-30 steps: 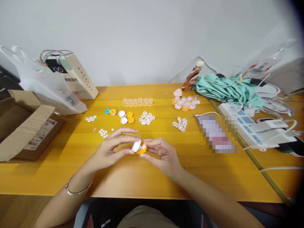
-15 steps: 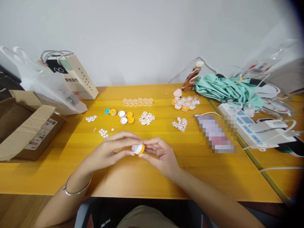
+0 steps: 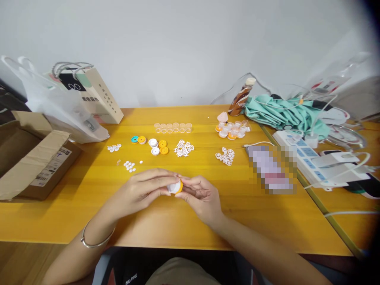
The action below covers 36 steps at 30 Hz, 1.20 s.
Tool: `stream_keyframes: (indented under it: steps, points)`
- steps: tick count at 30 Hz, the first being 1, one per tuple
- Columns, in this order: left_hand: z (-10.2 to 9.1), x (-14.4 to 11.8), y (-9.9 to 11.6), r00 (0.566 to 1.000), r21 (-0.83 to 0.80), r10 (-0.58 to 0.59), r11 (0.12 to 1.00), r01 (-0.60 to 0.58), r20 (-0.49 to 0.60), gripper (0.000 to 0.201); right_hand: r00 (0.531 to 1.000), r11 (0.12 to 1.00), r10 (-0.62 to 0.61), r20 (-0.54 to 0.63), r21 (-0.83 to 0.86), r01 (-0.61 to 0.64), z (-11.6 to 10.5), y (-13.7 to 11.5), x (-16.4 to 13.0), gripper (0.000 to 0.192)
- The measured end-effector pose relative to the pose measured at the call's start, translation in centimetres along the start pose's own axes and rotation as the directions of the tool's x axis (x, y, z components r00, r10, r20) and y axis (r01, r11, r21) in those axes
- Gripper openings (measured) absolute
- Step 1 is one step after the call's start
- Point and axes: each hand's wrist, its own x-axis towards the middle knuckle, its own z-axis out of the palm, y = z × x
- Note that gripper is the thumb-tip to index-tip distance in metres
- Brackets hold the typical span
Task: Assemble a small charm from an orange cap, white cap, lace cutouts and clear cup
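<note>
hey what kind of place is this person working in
Probably a home or small office desk used for hand assembly, not a factory. A yellow wooden table holds sorted small plastic parts, with a cardboard box, a shopping bag and a power strip alongside.

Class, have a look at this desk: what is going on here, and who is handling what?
A person at a yellow table holds a small white and orange round part between both hands, left hand and right hand, fingertips pressed around it just above the tabletop. Further back lie more round caps, a row of clear cups, white lacy pieces and small white discs. A cardboard box sits at the left.
</note>
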Motion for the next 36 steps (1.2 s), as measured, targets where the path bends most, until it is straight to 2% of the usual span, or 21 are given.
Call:
stream_keyframes:
  steps: [4, 10, 16, 19, 22, 26, 32, 36]
  points:
    - [0.0, -0.2, -0.1, 0.998, 0.055, 0.061, 0.997, -0.061, -0.002, 0.042, 1.0, 1.0, -0.017, -0.019, 0.017, 0.018, 0.1, 0.0, -0.1, 0.023]
    - [-0.1, -0.1, 0.0, 0.994, 0.065, 0.104, 0.992, -0.105, 0.028, 0.041, 0.999, 0.999, 0.036, -0.022, 0.012, -0.036, 0.1, 0.1, 0.0, 0.024]
    - [-0.4, -0.2, 0.1, 0.99, 0.041, 0.123, 0.991, -0.126, 0.069, 0.042, 0.996, 0.996, 0.081, 0.028, 0.043, -0.082, -0.2, 0.2, 0.4, 0.026]
    - [-0.2, -0.2, 0.0, 0.993, 0.076, 0.083, 0.993, -0.089, 0.081, 0.042, 0.991, 0.989, 0.119, 0.053, 0.077, -0.123, -0.3, 0.5, 0.6, 0.024]
    - [0.7, -0.4, -0.4, 0.999, 0.168, 0.037, 0.985, -0.04, 0.021, 0.042, 0.984, 0.968, 0.174, 0.025, 0.177, -0.176, -0.3, 0.9, 0.9, 0.024]
    - [1.9, -0.6, -1.1, 0.995, 0.234, 0.046, 0.972, -0.025, -0.083, 0.045, 0.96, 0.905, 0.278, -0.001, 0.336, -0.262, -0.2, 1.3, 0.9, 0.025]
    - [2.5, -0.6, -1.2, 0.992, 0.226, 0.053, 0.974, -0.026, -0.117, 0.046, 0.945, 0.853, 0.322, 0.056, 0.417, -0.315, -0.3, 1.4, 1.0, 0.026]
    - [2.5, -0.5, -0.9, 0.989, 0.253, 0.054, 0.967, -0.019, -0.135, 0.043, 0.936, 0.831, 0.349, 0.044, 0.448, -0.331, -0.3, 1.4, 1.0, 0.037]
